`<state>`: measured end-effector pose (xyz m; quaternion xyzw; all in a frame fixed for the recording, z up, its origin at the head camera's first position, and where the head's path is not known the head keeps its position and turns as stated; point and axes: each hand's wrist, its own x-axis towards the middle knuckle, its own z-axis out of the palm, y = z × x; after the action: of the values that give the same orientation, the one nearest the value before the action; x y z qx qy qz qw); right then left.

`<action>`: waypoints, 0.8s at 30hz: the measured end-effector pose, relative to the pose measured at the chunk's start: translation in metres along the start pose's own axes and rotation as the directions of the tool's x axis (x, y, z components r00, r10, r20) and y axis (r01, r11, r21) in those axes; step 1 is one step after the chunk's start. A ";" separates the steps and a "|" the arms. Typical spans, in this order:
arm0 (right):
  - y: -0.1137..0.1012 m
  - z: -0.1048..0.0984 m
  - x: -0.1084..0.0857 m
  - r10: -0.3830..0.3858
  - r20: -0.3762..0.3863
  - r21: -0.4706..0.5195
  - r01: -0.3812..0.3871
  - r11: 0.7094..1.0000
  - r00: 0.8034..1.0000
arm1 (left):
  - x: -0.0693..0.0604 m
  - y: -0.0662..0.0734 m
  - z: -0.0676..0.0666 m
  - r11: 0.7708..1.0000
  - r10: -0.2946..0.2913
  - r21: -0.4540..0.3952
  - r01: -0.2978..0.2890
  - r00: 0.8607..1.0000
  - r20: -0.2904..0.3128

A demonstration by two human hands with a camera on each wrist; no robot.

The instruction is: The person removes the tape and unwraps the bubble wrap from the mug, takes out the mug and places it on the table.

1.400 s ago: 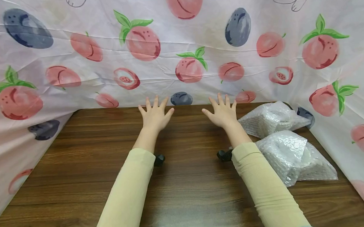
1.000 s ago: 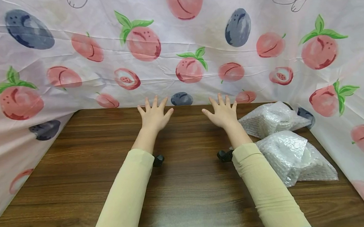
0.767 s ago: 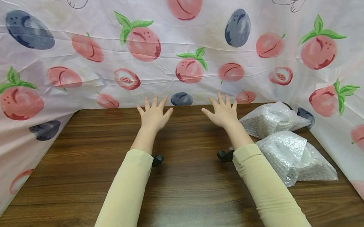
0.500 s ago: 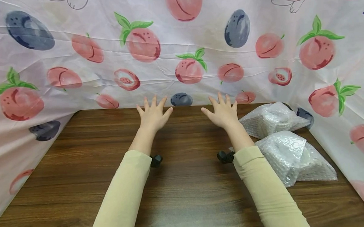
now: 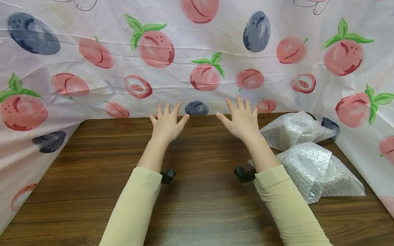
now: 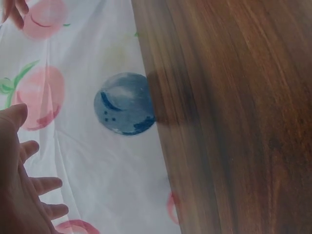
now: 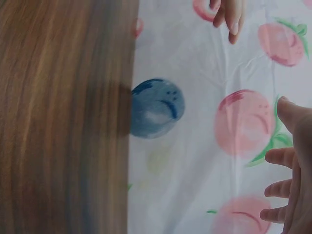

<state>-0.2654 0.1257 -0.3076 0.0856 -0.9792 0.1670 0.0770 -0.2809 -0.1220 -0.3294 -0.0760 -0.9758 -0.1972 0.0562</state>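
Observation:
Both hands stretch forward over a brown wood-grain table (image 5: 201,211), fingers spread and nothing held. The left hand (image 5: 166,125) is left of centre near the table's far edge; its spread fingers also show at the left of the left wrist view. Right of centre is the right hand (image 5: 241,121), its fingers apart, seen again at the right border of the right wrist view. Nearest to it lies a bubble-wrapped package (image 5: 294,129). A second bubble-wrapped package (image 5: 318,171) lies in front of that one, beside the right forearm. What the wrapping contains cannot be made out.
A white cloth (image 5: 106,17) printed with peaches and blue fruit hangs behind the table and along both sides. Black wrist-camera mounts (image 5: 244,174) stick out at the inner side of both wrists. Pale yellow sleeves (image 5: 131,210) cover the forearms.
Both hands have shifted only slightly, the right fingers a little higher in the head view, the sleeve cuffs a little lower. The packages stay in place; the head view has tilted marginally.

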 end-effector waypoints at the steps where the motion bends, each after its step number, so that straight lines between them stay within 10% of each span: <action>1: -0.001 -0.002 -0.002 -0.003 -0.008 0.003 0.003 1.000 1.000 | -0.001 0.001 0.000 1.000 0.004 -0.008 -0.004 1.000 -0.003; 24: -0.019 -0.041 -0.053 -0.104 -0.173 0.076 0.119 0.990 0.979 | -0.025 0.031 -0.001 0.943 0.193 -0.239 -0.233 0.965 -0.180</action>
<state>-0.2050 0.1292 -0.2727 0.1291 -0.9548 0.2108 0.1649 -0.2513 -0.0967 -0.3205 -0.1723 -0.9206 -0.3204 0.1421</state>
